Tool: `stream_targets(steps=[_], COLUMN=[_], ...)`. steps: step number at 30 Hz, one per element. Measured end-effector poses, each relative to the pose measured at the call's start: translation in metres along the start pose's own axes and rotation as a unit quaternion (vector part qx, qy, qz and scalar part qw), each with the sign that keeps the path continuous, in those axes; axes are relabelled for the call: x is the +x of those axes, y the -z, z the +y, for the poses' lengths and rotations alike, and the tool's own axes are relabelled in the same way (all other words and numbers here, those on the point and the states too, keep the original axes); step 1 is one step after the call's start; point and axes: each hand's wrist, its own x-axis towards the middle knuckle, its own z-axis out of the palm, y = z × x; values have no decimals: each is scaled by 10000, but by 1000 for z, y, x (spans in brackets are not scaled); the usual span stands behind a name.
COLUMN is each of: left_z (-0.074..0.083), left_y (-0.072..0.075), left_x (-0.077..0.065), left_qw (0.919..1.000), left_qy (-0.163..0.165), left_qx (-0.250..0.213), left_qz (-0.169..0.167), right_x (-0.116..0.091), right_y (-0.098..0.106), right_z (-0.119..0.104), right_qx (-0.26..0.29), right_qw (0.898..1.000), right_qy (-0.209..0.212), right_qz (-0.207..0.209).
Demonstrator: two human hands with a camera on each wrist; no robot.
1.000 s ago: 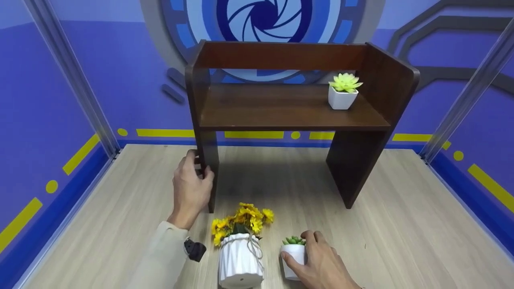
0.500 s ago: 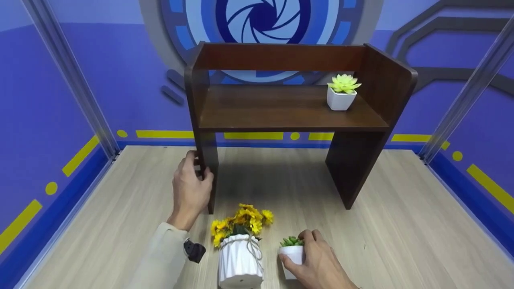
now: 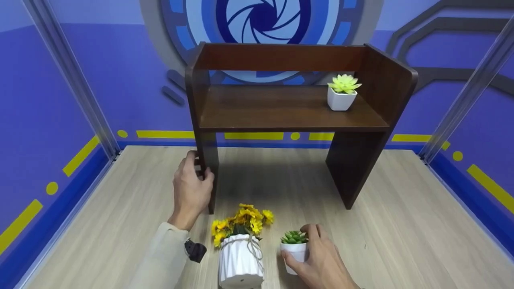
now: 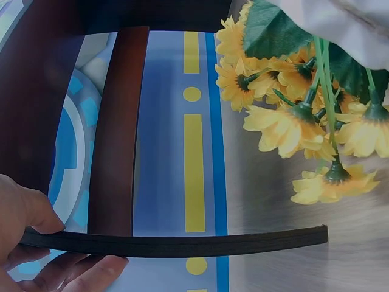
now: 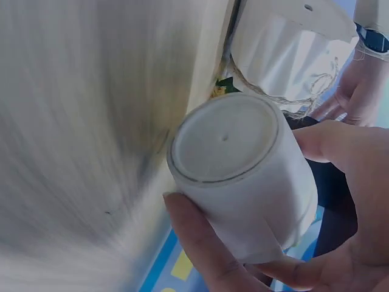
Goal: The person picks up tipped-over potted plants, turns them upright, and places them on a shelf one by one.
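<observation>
while the left hand (image 3: 190, 185) grips the shelf (image 3: 273, 110), probably steadying it, the right hand (image 3: 324, 257) pinches the pot (image 3: 295, 251) by its sides, perhaps sparing its leaves (image 3: 294, 237), toward the table's (image 3: 401, 241) near edge.

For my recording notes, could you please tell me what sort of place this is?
Probably a staged booth: printed blue panels, metal corner posts, and a brown shelf on a wood-grain tabletop.

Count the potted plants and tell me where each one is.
3. The green succulent is in the right grip; the yellow-flowered plant is left of it; the pale succulent sits on the shelf, near its right end.
</observation>
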Motion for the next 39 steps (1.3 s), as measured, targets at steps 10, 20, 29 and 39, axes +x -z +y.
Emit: stream_targets(steps=[10,20,29,39], left_z=[2,2,2,-3], left_y=[0,0,0,-2], left_x=[4,3,2,0], left_qw=[9999,10000,10000,9999], left_qy=[-86,36,-16,-80], left_qx=[-29,-27,-15,14], left_qz=[69,7,17,81], right_x=[2,4,8,11], right_y=[10,15,20,25], right_z=[-6,-7,-9,-12], right_qx=[190,449,425,477], right_qw=[9987,9960,9928,9877], right_qy=[220,240,376,619], right_qz=[422,736,1059,1355])
